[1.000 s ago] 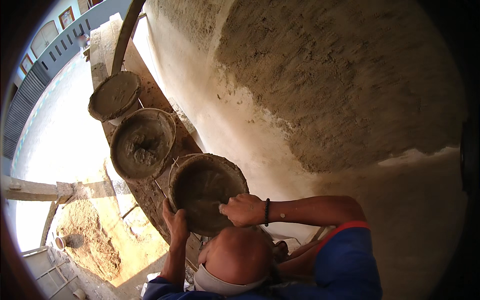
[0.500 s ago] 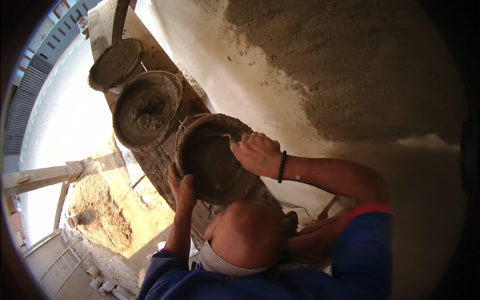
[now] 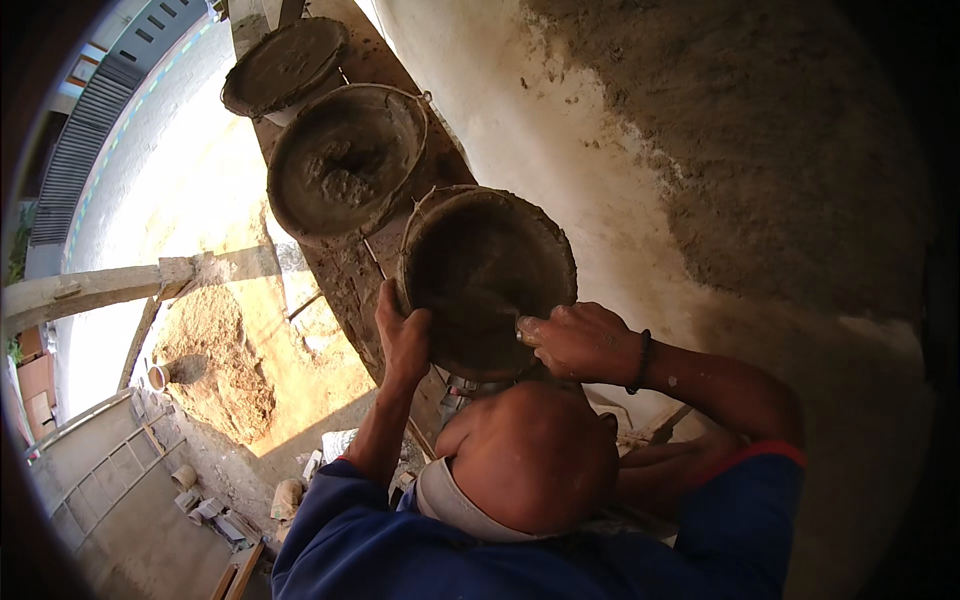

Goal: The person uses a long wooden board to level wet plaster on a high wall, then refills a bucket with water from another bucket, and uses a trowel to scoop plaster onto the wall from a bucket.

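Observation:
In front of me a round bucket (image 3: 567,255) with a mortar-caked rim holds wet grey mortar (image 3: 480,255). My left hand (image 3: 403,340) grips its left rim, thumb inside and fingers outside. Over the near right part of the bucket, my right hand (image 3: 590,343) is closed round the handle of a trowel (image 3: 522,334). Its blade is hidden, apparently down in the mortar. Beyond stand two more buckets of mortar, a wide one (image 3: 275,195) with a lump in its middle and another (image 3: 230,98) at the far end.
The buckets stand on a mortar-smeared plank platform (image 3: 335,285). Along the right rises a wall (image 3: 620,200), partly coated with dark rough plaster. Down to the left are a sand heap (image 3: 215,350), a wooden beam (image 3: 90,290) and a ladder-like frame (image 3: 110,470).
My right hand has drawn the trowel from the bucket's far right side toward its near side. The left hand keeps its hold on the rim. The whole view has shifted.

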`<action>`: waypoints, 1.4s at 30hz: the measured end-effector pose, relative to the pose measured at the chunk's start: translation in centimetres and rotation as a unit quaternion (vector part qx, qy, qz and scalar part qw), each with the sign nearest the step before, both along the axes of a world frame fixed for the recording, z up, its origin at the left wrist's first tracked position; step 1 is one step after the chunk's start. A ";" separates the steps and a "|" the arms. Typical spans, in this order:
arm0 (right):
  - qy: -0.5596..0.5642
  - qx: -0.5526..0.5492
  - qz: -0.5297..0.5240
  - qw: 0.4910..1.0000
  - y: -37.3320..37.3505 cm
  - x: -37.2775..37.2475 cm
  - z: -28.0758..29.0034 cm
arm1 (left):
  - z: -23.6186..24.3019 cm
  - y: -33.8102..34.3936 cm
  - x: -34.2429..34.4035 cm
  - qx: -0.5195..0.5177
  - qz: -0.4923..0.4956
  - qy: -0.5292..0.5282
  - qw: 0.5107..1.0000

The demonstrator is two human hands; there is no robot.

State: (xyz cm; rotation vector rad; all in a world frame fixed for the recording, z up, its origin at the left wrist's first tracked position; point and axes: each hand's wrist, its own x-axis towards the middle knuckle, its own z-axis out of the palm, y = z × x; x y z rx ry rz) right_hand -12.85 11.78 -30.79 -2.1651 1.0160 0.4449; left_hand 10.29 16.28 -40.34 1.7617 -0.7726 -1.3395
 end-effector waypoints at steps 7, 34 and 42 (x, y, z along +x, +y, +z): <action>0.043 -0.182 0.009 0.982 -2.4 0.4 -0.7 | -2.6 0.0 0.0 -0.077 0.023 0.002 0.997; -0.101 0.120 -0.103 0.982 -2.6 -5.1 -4.7 | -0.2 -0.5 -1.2 -0.137 0.040 0.002 0.990; 0.015 -0.244 0.053 0.968 -2.2 -2.8 2.3 | -2.6 -0.6 0.6 -0.141 0.054 0.091 0.984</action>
